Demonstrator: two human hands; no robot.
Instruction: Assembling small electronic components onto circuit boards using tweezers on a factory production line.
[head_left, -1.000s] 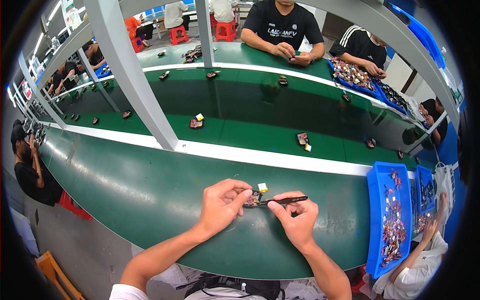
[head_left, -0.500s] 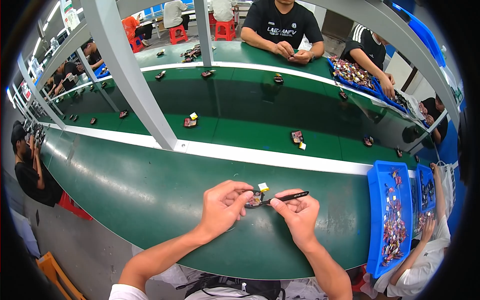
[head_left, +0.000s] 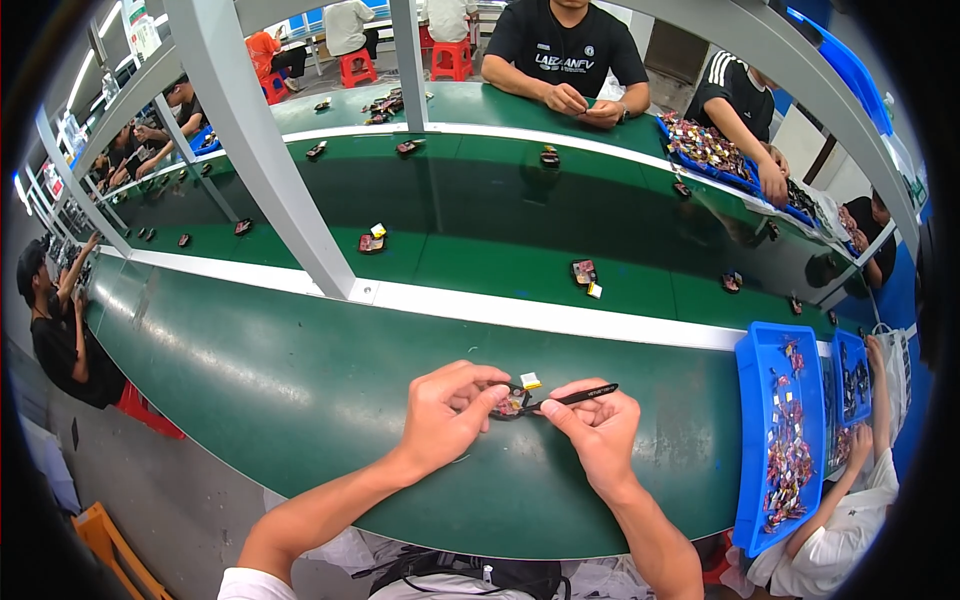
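Left hand (head_left: 447, 415) pinches small part (head_left: 512, 402); right hand (head_left: 598, 430) grips tweezers (head_left: 578, 397).

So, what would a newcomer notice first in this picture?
First the two hands at the lower middle: the left hand pinches a small part with a yellow tag, and the right hand puts black tweezers to it over the green table. Next, the blue tray of small parts at the right. Beyond a white strip, more parts lie on the green belt, with other people seated at the far side.
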